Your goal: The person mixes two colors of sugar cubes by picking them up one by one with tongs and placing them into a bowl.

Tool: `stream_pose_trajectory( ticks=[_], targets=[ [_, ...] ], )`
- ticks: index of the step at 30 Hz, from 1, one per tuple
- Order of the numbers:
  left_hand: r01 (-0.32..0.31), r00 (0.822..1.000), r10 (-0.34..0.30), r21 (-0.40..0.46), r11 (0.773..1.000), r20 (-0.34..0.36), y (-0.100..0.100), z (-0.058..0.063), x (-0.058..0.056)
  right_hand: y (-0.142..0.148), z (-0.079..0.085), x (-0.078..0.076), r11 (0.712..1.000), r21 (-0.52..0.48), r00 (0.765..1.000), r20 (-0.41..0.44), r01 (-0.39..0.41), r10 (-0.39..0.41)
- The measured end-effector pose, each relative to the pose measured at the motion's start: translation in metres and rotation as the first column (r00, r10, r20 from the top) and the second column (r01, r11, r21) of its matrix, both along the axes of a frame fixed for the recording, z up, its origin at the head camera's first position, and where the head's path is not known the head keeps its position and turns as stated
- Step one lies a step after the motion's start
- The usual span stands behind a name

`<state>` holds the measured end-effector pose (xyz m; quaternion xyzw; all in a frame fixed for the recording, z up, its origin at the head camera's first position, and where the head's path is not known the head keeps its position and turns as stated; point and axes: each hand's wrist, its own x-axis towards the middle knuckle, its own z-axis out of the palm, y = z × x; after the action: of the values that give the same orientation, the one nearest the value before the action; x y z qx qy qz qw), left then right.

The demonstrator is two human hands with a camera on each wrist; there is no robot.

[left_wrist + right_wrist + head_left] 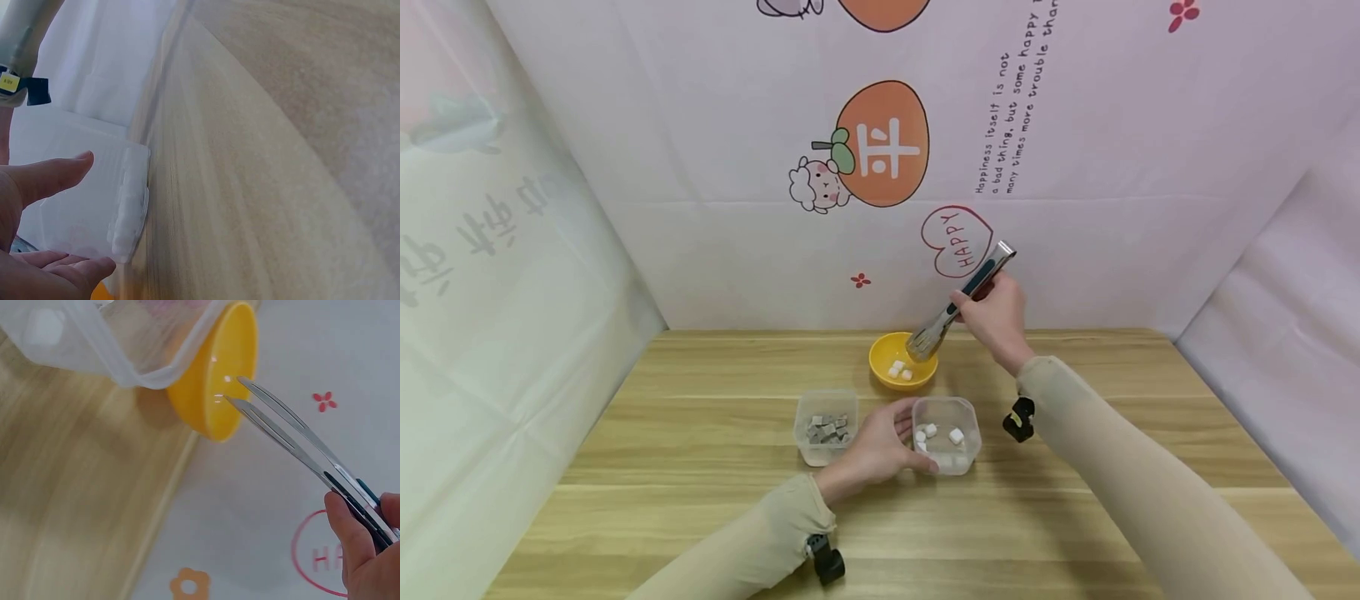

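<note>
My right hand (997, 312) grips metal tongs (976, 282) with dark handle inserts, slanted down into a yellow bowl (880, 372). Their tips stand slightly apart in the right wrist view, nothing visible between them. A few white cubes (897, 367) lie in the bowl. My left hand (880, 446) holds a clear plastic container (973, 442) at its left side, thumb toward the front, fingers toward the back. Inside it are several white cubes (956, 435). In the left wrist view the thumb (59, 178) stretches along the container's wall (81, 140).
A second clear plastic container (801, 425) with several grey cubes (827, 430) stands left of my left hand. Behind the wooden table (700, 417) hangs a printed white cloth (737, 250). Cloth walls also flank both sides.
</note>
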<state>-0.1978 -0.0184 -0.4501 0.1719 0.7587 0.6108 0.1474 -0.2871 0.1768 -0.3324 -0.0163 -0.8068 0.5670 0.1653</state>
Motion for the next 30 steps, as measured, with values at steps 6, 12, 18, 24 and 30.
stream_pose_trajectory(
  ticks=[6,12,18,24,30],
  targets=[
    [-0.003,1.0,0.003,0.002,1.0,-0.004,-0.001,-0.001,0.0,0.006,0.015,0.022,0.997,0.013,0.997,-0.041,-0.07,0.07],
    [-0.009,1.0,0.009,0.003,1.0,-0.005,0.0,-0.002,0.001,0.013,0.028,0.046,0.993,0.081,0.993,-0.074,-0.082,0.088],
    [-0.008,1.0,0.008,0.001,1.0,0.003,0.0,-0.002,0.0,0.022,0.035,0.067,0.981,0.165,0.987,-0.111,-0.101,0.12],
    [-0.003,1.0,0.003,-0.01,1.0,0.002,0.001,-0.002,-0.001,0.028,0.034,0.087,0.97,0.198,0.982,-0.1,-0.141,0.163],
    [0.004,1.0,-0.004,-0.009,1.0,-0.005,0.001,-0.001,-0.002,0.03,0.03,0.102,0.955,0.253,0.978,-0.097,-0.153,0.182]
  ],
)
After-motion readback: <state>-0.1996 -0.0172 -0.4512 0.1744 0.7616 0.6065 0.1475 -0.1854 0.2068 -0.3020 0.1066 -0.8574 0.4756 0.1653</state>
